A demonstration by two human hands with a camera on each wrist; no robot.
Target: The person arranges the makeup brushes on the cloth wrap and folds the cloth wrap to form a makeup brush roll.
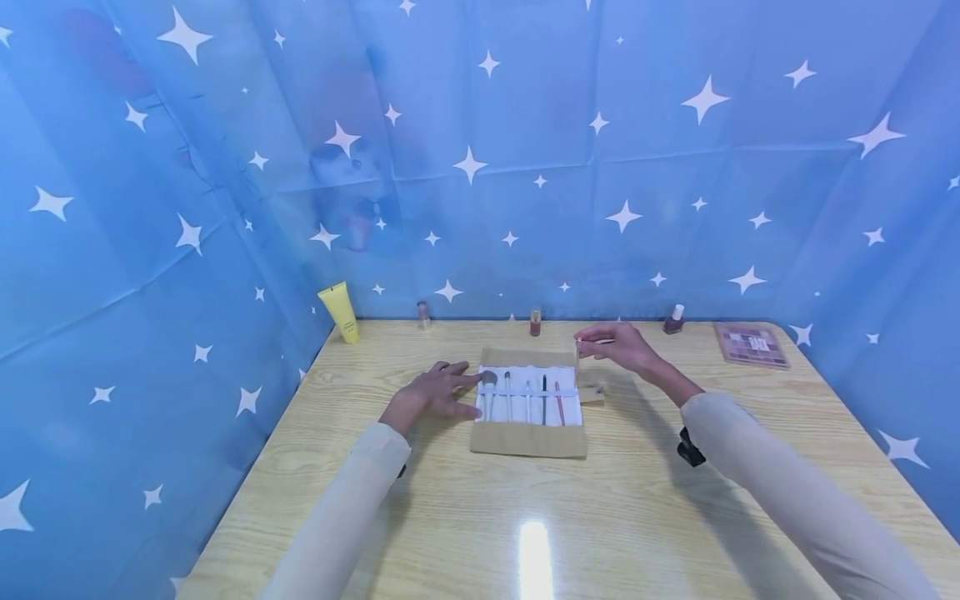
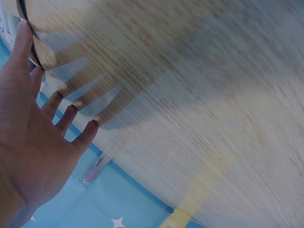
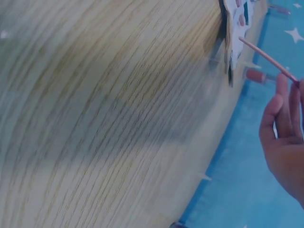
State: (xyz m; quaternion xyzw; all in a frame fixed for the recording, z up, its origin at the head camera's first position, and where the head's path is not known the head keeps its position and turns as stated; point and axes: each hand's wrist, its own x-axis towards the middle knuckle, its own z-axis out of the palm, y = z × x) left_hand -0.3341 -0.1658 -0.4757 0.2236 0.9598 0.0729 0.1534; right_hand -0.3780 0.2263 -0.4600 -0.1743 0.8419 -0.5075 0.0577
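A tan brush roll (image 1: 528,440) with a white lining lies unfolded on the table. Held under its strap are several slim tools, among them a big grey makeup brush (image 1: 489,392), a dark green stick (image 1: 544,400) and a pink stick (image 1: 559,403). My left hand (image 1: 438,392) rests at the roll's left edge, fingers spread and fairly straight. Above the right end of the roll, my right hand (image 1: 618,346) pinches a thin pink stick (image 3: 268,59) between fingertips and thumb. It slants down toward the lining; whether it is a brush or a pencil cannot be made out.
Along the table's back edge stand a yellow tube (image 1: 341,312), a lip gloss tube (image 1: 423,315), a small gold-capped bottle (image 1: 536,322) and a dark nail polish bottle (image 1: 673,320). A makeup palette (image 1: 752,345) lies at the back right. A blue starred curtain (image 1: 525,167) hangs behind.
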